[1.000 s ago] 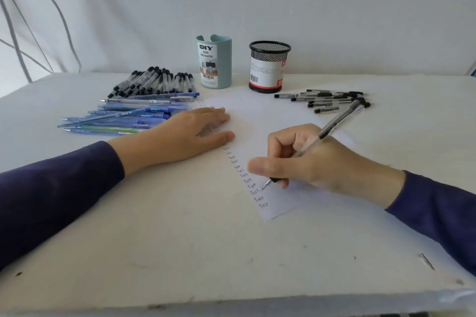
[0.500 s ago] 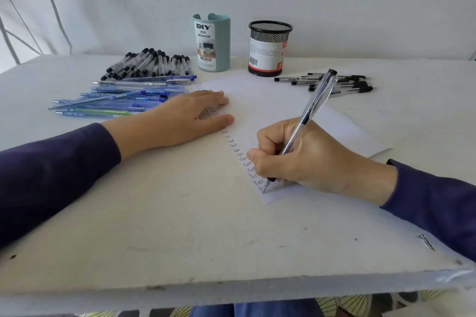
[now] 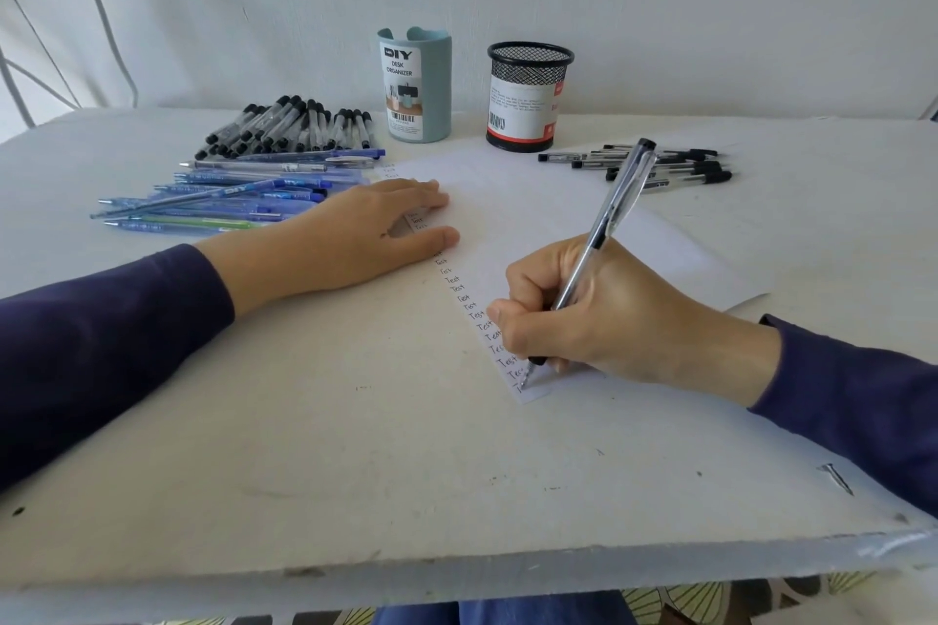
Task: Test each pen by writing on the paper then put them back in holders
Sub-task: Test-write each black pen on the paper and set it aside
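Observation:
My right hand point(image 3: 599, 315) grips a clear pen with a black cap end point(image 3: 616, 203), its tip touching the near corner of the white paper point(image 3: 538, 213) below a column of "Test" words. My left hand point(image 3: 355, 239) lies flat, fingers spread, on the paper's left edge. A teal holder labelled DIY point(image 3: 415, 84) and a black mesh holder point(image 3: 529, 95) stand at the back. A heap of black-capped pens point(image 3: 289, 127) and a spread of blue pens point(image 3: 228, 201) lie at left. Several black-capped pens point(image 3: 655, 162) lie at right.
The white table's front edge point(image 3: 457, 568) runs near the bottom of the view. A small dark screw point(image 3: 837, 477) lies near the front right corner. A white wall stands behind the holders.
The pen has tilted up steeper and its tip has moved down to the paper's near corner. The camera view has dropped lower. My left hand stays on the paper.

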The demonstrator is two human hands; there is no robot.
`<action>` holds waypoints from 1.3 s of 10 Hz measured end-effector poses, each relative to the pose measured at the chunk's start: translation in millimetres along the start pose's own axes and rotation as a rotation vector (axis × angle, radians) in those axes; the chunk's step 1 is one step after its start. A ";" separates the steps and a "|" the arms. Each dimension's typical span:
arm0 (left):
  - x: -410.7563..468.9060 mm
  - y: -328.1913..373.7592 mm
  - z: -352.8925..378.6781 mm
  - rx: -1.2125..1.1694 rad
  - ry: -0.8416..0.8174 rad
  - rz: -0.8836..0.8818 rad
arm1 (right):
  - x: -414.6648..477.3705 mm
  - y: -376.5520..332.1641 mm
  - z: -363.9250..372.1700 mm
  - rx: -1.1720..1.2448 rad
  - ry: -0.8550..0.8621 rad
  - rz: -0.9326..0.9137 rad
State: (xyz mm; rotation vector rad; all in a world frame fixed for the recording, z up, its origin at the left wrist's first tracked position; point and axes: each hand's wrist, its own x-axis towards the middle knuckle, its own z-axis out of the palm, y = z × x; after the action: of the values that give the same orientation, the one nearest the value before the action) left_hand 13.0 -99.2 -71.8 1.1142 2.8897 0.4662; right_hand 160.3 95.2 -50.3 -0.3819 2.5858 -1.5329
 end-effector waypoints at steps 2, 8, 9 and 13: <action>-1.3 2.9 -1.5 -0.001 -0.005 -0.001 | 1.5 -0.1 0.0 -0.013 0.010 -0.019; -1.0 4.5 -2.4 -0.018 -0.016 -0.015 | 3.5 4.2 -1.8 -0.006 0.015 -0.060; -1.8 5.0 -2.5 -0.023 -0.020 -0.018 | 3.4 5.7 -2.6 -0.012 0.025 -0.058; -3.7 7.6 -2.7 -0.014 -0.024 -0.036 | 10.3 8.0 -13.8 0.080 0.089 -0.155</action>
State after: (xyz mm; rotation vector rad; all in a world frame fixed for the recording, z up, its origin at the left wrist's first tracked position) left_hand 20.4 -97.0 -67.5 1.0573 2.8761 0.4674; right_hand 146.0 107.8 -50.3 -0.5293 2.6052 -1.7356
